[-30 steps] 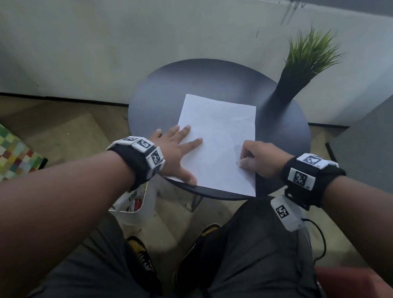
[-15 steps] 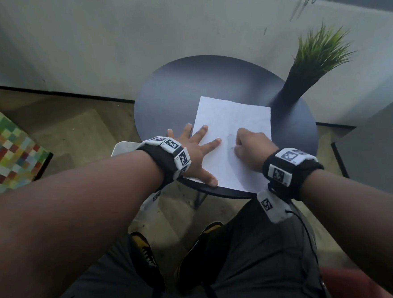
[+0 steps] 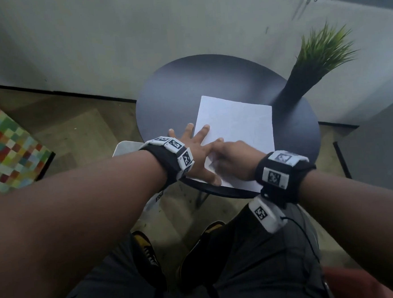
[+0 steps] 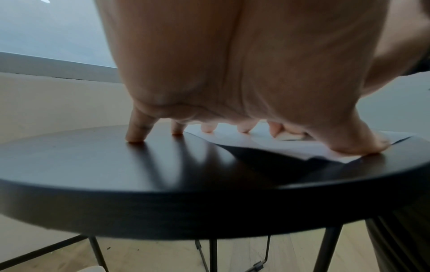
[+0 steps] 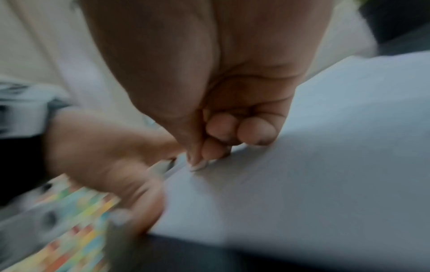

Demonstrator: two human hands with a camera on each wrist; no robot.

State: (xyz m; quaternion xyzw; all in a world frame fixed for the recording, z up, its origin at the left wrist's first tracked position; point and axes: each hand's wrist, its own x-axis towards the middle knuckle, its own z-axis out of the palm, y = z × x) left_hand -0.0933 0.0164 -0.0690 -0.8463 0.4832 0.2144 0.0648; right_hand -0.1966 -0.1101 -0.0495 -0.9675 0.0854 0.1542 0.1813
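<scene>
A white sheet of paper [image 3: 235,125] lies on a round black table [image 3: 186,84], its near edge at the table's rim. My left hand [image 3: 195,149] lies flat with fingers spread across the sheet's left edge: two fingertips on the table [image 4: 116,162], the others and the thumb on the paper [image 4: 302,145]. My right hand [image 3: 231,155] has its fingers curled and bears down on the paper's near left part, right beside the left hand. In the right wrist view its thumbnail and a fingertip [image 5: 209,156] touch the paper [image 5: 325,147]; nothing is held.
A green plant in a tall black vase [image 3: 302,83] stands at the table's far right edge. A grey wall runs behind. A checkered colourful mat [image 3: 2,148] lies on the floor at left, and a white bag [image 3: 125,149] stands below the table. My legs are underneath.
My right hand has slid left across the paper, from its right edge to beside my left hand. The left hand has stayed pressed on the sheet's left edge.
</scene>
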